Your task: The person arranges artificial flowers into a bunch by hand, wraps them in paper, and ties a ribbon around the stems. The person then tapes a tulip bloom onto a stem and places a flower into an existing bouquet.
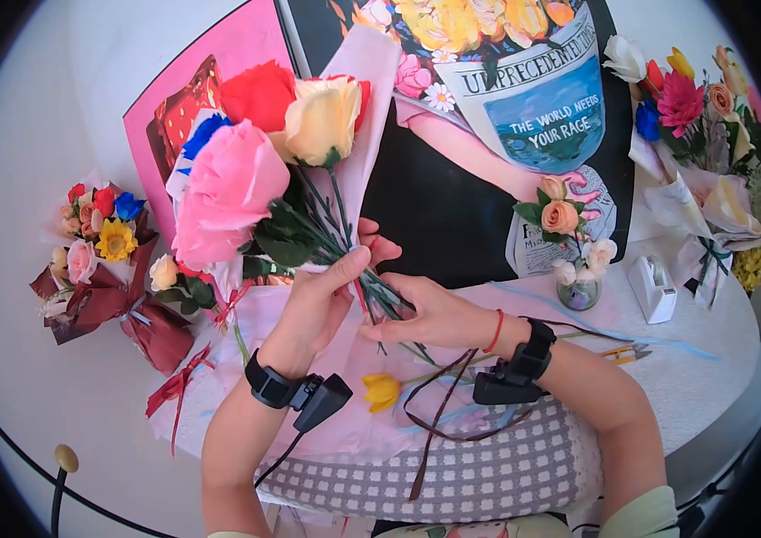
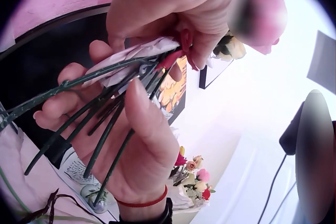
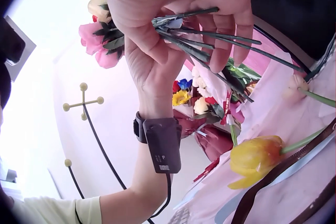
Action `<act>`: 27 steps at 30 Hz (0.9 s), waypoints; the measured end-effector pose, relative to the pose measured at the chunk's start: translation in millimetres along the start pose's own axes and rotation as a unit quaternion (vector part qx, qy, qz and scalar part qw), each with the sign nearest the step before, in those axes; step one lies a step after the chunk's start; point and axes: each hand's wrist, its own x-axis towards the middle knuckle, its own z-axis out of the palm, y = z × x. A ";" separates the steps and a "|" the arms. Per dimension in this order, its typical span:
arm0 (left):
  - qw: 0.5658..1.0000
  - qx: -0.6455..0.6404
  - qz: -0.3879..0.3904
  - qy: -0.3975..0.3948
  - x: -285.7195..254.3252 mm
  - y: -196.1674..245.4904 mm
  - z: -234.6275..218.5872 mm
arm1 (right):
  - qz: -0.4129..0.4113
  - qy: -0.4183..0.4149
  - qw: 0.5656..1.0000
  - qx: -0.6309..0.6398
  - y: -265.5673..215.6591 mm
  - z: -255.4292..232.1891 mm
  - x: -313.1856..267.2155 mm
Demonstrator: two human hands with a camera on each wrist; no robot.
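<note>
In the head view my left hand grips a bouquet of artificial flowers just below the blooms. The bouquet has a large pink rose, a red rose, a cream rose and a blue flower, backed by pale wrapping paper. Lower down, my right hand holds the dark green stems, its thumb in front and its fingers curved behind them. A red ribbon shows at the upper grip in the left wrist view. The stem ends stick out past the right hand.
A yellow tulip, brown ribbon and scissors lie on the table. Behind are a small glass vase and a white tape dispenser. Wrapped bouquets stand left and right.
</note>
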 end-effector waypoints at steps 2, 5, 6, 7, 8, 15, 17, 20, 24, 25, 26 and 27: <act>0.999 -0.030 0.000 -0.013 0.3 1.3 -2.1 | -0.037 -0.016 0.999 0.014 6.0 -0.2 0.1; 0.999 -0.045 0.000 0.008 1.7 4.6 -4.1 | -0.073 -0.019 0.995 0.065 4.2 -0.4 -0.2; 0.999 -0.053 0.003 0.006 3.0 6.5 -6.2 | -0.073 -0.022 0.995 0.067 4.4 0.3 0.1; 0.998 -0.051 0.012 0.021 3.8 8.5 -5.3 | -0.046 -0.009 0.987 0.153 4.7 0.6 0.3; 0.998 -0.051 0.013 0.023 4.5 10.3 -7.1 | -0.019 0.004 0.971 0.237 4.6 0.5 0.2; 0.994 -0.025 0.084 0.061 6.0 23.5 -4.9 | 0.025 0.008 0.985 0.168 18.0 -8.4 2.0; 0.994 -0.046 0.076 0.059 8.4 25.1 -9.8 | 0.024 0.018 0.986 0.164 19.9 -5.3 2.0; 0.993 -0.068 0.066 0.075 9.7 26.1 -9.8 | 0.028 0.038 0.989 0.139 18.3 -2.6 2.7; 0.992 -0.041 0.079 0.086 14.1 15.9 -13.0 | -0.020 0.105 0.992 0.072 31.0 4.1 2.8; 0.992 -0.038 0.075 0.090 13.5 14.8 -11.4 | -0.046 0.165 0.980 -0.102 29.7 4.9 1.8; 0.992 -0.033 0.073 0.093 11.8 13.7 -8.9 | -0.062 0.166 0.978 -0.107 27.4 5.8 0.5; 0.992 -0.017 0.084 0.097 10.6 11.3 -7.2 | -0.090 0.178 0.957 -0.210 24.9 6.7 -1.2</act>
